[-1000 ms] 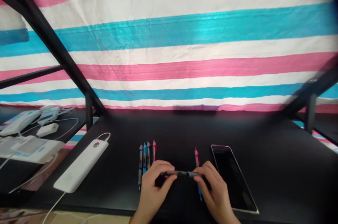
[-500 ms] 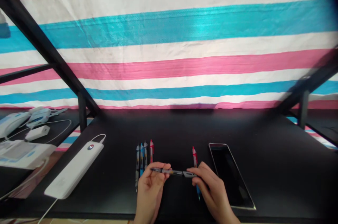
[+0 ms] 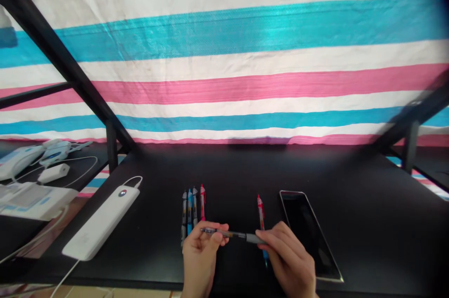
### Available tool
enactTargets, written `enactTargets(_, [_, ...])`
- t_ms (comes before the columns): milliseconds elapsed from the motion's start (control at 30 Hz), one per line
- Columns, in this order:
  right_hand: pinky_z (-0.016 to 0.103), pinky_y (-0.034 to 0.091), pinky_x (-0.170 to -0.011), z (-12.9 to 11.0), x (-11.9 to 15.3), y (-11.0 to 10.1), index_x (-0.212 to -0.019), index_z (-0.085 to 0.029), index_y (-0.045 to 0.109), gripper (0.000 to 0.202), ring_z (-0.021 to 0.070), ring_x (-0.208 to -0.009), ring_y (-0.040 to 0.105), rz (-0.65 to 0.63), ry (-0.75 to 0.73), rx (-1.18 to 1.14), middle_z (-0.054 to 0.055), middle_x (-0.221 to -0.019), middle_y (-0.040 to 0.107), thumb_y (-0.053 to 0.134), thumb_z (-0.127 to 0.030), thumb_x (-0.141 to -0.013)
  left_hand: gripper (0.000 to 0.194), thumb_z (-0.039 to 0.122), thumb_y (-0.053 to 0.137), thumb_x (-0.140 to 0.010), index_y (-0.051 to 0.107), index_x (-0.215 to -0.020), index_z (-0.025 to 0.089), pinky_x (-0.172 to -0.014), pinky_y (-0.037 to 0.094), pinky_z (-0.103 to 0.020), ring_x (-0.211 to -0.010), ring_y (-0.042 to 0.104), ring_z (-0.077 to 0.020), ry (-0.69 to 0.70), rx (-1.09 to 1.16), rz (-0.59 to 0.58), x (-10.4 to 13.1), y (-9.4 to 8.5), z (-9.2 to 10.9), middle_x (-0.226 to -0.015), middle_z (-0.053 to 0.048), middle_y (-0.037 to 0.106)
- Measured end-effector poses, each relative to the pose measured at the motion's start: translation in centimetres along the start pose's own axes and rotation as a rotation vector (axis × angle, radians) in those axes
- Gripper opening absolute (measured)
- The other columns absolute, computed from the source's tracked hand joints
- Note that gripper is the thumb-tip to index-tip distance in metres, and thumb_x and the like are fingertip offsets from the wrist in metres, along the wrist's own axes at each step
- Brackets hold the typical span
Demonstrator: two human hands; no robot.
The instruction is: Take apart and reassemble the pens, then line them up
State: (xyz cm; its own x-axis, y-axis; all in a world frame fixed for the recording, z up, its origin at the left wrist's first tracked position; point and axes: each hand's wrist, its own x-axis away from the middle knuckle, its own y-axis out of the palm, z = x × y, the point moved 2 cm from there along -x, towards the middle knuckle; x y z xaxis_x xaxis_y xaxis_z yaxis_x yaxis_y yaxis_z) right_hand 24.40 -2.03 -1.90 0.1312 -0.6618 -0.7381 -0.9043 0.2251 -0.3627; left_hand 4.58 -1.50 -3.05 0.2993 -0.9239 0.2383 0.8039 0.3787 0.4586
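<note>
A grey-and-clear pen (image 3: 238, 235) lies level between my hands above the front of the black table. My left hand (image 3: 203, 251) pinches its thin end, and my right hand (image 3: 289, 256) grips the grey end. Just beyond my left hand several pens stand side by side on the table: dark ones, a blue one (image 3: 190, 204) and a red one (image 3: 203, 199). Another red pen (image 3: 260, 209) lies near my right hand, which hides part of it; a blue pen end (image 3: 265, 255) shows below the fingers.
A phone (image 3: 312, 237) lies right of my right hand. On the left is a white power bank (image 3: 101, 223) with cables. White devices (image 3: 38, 199) sit on a side surface at far left. Black frame bars (image 3: 73, 73) and a striped sheet (image 3: 224, 87) stand behind.
The pen's grey part has turned in my fingers, and my right hand has shifted slightly right. Both hands still hold the pen. The whole view has shifted a little.
</note>
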Motion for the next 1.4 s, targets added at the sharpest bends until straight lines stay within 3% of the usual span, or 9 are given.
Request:
enactTargets(200, [0.036,0.058,-0.064,0.2,-0.3,-0.1,-0.115,-0.021,0.068,0.018,0.0241,-0.079,0.065,-0.048,0.169,-0.029,0.008,-0.089,0.073,0.059,-0.031,-0.101,0.035,0.042,0.098,-0.055,0.078,-0.071,0.019,-0.058,0.058,-0.021,-0.053,0.068,-0.0121,0.074,0.055,-0.014,0.1,0.3,0.2,-0.07,-0.005,0.079])
enactTargets(333, [0.033,0.054,-0.064,0.2,-0.4,0.0,-0.088,-0.023,0.064,0.021,0.0216,-0.075,0.063,-0.097,0.204,-0.045,0.004,-0.076,0.067,0.051,-0.013,-0.101,0.032,0.041,0.096,-0.061,0.078,-0.074,0.019,-0.055,0.058,-0.022,-0.057,0.07,-0.0144,0.086,0.037,-0.033,0.1,0.2,0.2,-0.075,-0.006,0.08])
enactTargets(533, [0.033,0.055,-0.064,0.3,-0.2,0.0,-0.11,-0.021,0.065,0.014,0.0217,-0.077,0.063,-0.064,0.23,-0.056,0.007,-0.093,0.067,0.058,-0.02,-0.097,0.032,0.043,0.094,-0.064,0.077,-0.077,0.019,-0.055,0.057,-0.024,-0.057,0.07,-0.0152,0.134,0.019,-0.033,0.2,0.2,0.3,-0.078,-0.006,0.08])
enactTargets(667, [0.032,0.053,-0.066,0.4,-0.2,-0.1,-0.091,-0.022,0.06,0.014,0.0204,-0.077,0.062,-0.092,0.27,-0.107,0.004,-0.082,0.062,0.053,-0.015,-0.1,0.03,0.042,0.094,-0.065,0.078,-0.078,0.02,-0.057,0.058,-0.025,-0.058,0.07,-0.0155,0.141,0.021,-0.065,0.2,0.3,0.4,-0.079,-0.006,0.08])
enactTargets(800, [0.03,0.05,-0.061,0.2,-0.2,-0.4,-0.104,-0.021,0.061,0.007,0.0186,-0.071,0.059,-0.073,0.301,-0.116,0.004,-0.087,0.062,0.057,-0.022,-0.099,0.029,0.042,0.093,-0.068,0.078,-0.079,0.02,-0.058,0.057,-0.024,-0.059,0.07,-0.0154,0.154,0.024,-0.087,0.1,0.2,0.2,-0.081,-0.007,0.08])
enactTargets(933, [0.029,0.049,-0.062,0.1,0.1,-0.4,-0.089,-0.021,0.062,0.023,0.0189,-0.07,0.06,-0.146,0.37,-0.175,0.003,-0.08,0.061,0.045,-0.023,-0.104,0.026,0.04,0.091,-0.072,0.078,-0.081,0.021,-0.061,0.058,-0.026,-0.061,0.071,-0.0161,0.136,0.023,-0.143,0.1,0.0,-0.1,-0.083,-0.007,0.08])
enactTargets(1100, [0.029,0.05,-0.059,0.8,0.8,-0.6,-0.097,-0.022,0.065,0.018,0.0187,-0.065,0.06,-0.057,0.425,-0.139,0.003,-0.078,0.063,0.055,-0.036,-0.102,0.025,0.037,0.089,-0.074,0.078,-0.087,0.02,-0.066,0.058,-0.028,-0.066,0.07,-0.0167,0.103,0.023,-0.183,0.6,0.3,0.0,-0.088,-0.009,0.08])
enactTargets(1267, [0.025,0.047,-0.052,0.9,1.4,-0.2,-0.079,-0.022,0.062,0.03,0.0162,-0.058,0.058,-0.106,0.503,-0.154,0.001,-0.068,0.059,0.052,-0.035,-0.104,0.022,0.033,0.089,-0.075,0.078,-0.089,0.02,-0.066,0.057,-0.028,-0.068,0.07,-0.0167,0.092,0.04,-0.213,0.6,0.3,0.0,-0.089,-0.009,0.079])
enactTargets(1400, [0.031,0.055,-0.071,0.3,1.9,-0.1,-0.111,-0.023,0.068,0.025,0.022,-0.076,0.067,0.012,0.569,-0.155,0.007,-0.092,0.072,0.06,-0.044,-0.099,0.02,0.031,0.088,-0.077,0.079,-0.091,0.02,-0.067,0.057,-0.028,-0.07,0.071,-0.0176,0.069,0.062,-0.21,0.4,-0.2,-0.2,-0.091,-0.009,0.079])
